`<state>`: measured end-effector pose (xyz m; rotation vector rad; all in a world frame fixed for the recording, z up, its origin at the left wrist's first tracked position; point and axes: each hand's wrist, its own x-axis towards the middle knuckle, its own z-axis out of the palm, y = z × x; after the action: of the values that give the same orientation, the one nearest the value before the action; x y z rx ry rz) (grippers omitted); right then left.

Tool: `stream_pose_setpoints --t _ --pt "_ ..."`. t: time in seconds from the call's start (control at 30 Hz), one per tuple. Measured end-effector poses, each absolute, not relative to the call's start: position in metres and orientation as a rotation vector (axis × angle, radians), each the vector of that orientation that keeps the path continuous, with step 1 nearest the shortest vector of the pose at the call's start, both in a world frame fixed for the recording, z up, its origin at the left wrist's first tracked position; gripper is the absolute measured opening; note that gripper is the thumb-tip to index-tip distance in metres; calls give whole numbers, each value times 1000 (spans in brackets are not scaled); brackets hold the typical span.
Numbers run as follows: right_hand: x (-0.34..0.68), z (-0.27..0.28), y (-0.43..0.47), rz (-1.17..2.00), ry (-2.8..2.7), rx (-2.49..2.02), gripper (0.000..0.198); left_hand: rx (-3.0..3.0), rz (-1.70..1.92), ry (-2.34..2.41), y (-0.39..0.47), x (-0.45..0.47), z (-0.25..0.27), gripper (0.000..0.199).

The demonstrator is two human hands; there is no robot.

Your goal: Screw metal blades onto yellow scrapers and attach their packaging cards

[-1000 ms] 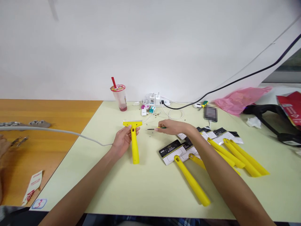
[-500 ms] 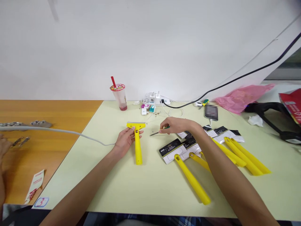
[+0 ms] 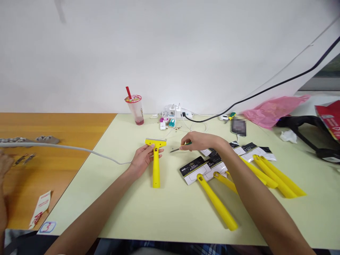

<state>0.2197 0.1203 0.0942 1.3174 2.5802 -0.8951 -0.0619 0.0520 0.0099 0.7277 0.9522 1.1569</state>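
A yellow scraper with a wide blade head is held by my left hand, thumb on the head and fingers behind it. Its handle points toward me. My right hand is closed on a screwdriver with a green and yellow handle, its metal tip pointing left toward the scraper, a short way off it. A tiny screw seems to lie by the tip. Under and beside my right forearm lie several yellow handles and black-and-white packages.
At the back stand a drink cup with a red straw and a power strip with cables. A phone, a pink bag and a black frame-like object are to the right. Another person's hand is far left.
My left hand has shifted the scraper slightly to the right and nearer me. My right hand with the screwdriver has barely moved.
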Motion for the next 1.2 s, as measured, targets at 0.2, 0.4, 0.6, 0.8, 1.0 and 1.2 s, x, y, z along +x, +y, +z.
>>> stream_pose_setpoints --t 0.2,0.4,0.6,0.8,1.0,1.2 --pt "231 123 107 -885 2635 1358 41 722 1141 985 50 -60 13 13" --pt "227 141 89 -820 2837 1350 45 725 1061 998 46 -53 11 13" --pt "203 132 84 -775 2920 1285 49 809 967 946 41 -50 7 21" --pt "193 122 85 -738 2953 1281 45 825 927 942 42 -51 7 25" --pt "190 118 85 -743 2895 1307 40 834 916 924 42 -52 6 24" --pt "185 124 80 -676 2819 1358 38 833 933 941 42 -52 4 25"
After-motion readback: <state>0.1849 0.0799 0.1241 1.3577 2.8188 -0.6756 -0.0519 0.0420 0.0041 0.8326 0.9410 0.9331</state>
